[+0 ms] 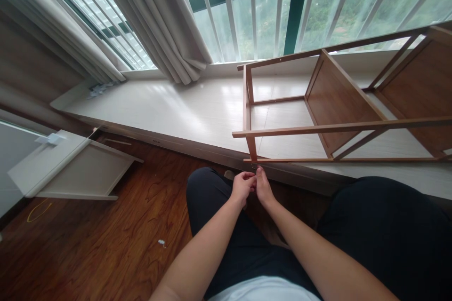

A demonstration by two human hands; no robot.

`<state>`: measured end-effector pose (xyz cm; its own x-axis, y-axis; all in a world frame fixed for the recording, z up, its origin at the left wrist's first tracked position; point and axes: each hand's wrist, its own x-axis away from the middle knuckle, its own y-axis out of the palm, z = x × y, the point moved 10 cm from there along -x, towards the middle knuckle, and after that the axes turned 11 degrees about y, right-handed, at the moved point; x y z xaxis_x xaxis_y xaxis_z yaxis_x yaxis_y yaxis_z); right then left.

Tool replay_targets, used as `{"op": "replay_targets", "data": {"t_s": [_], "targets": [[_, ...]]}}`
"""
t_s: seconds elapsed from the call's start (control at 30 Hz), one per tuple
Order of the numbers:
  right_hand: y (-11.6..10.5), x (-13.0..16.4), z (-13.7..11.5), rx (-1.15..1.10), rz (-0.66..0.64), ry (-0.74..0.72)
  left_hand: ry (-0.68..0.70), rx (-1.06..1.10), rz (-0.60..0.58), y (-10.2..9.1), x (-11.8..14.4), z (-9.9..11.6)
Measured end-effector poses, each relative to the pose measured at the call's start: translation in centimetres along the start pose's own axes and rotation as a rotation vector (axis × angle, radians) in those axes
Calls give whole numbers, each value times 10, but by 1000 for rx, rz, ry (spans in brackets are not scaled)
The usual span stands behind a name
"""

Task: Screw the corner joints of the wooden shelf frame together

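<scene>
A brown wooden shelf rack [300, 128] lies on its side on the pale window ledge [169, 108], its panels standing between the long rails. My left hand [243, 187] and my right hand [264, 187] meet just below the rack's near left corner, above my lap. The left fingers are curled in a pinch. On my right hand the thumb points up and the fingers close in toward the left ones. Whatever lies between the fingertips is too small and hidden to make out.
A white cabinet [84, 167] stands to the left on the wooden floor [141, 225]. A small white scrap [161, 242] and a yellow loop [38, 210] lie on the floor. Grey curtains [155, 19] hang beside the barred window [268, 9]. My knees flank my hands.
</scene>
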<state>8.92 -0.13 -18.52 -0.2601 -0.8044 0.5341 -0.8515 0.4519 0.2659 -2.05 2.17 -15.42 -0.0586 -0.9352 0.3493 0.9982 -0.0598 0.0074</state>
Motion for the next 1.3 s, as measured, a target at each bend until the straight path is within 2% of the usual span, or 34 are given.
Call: {"op": "replay_targets", "data": {"t_s": [0.13,0.37,0.5,0.63,0.8,0.97,1.13,1.3], "targets": [[-1,3,-11,143,17,-54,7,-22,-27,3,0,3],[-6,18,-33,281,-84,-85,77,-36,-45,4,-6,13],[-7,34,-52,573,-121,-209,83,25,-37,2,-9,14],[-3,40,-61,784,-70,-295,78,55,-13,-1,-11,14],[7,43,-60,969,-39,-348,78,69,10,-4,-13,13],[6,44,-64,1014,17,-407,53,111,4,-1,-16,14],[6,40,-61,1027,27,-393,45,128,12,0,-17,17],[7,41,-60,922,10,-369,45,119,19,0,-17,17]]}}
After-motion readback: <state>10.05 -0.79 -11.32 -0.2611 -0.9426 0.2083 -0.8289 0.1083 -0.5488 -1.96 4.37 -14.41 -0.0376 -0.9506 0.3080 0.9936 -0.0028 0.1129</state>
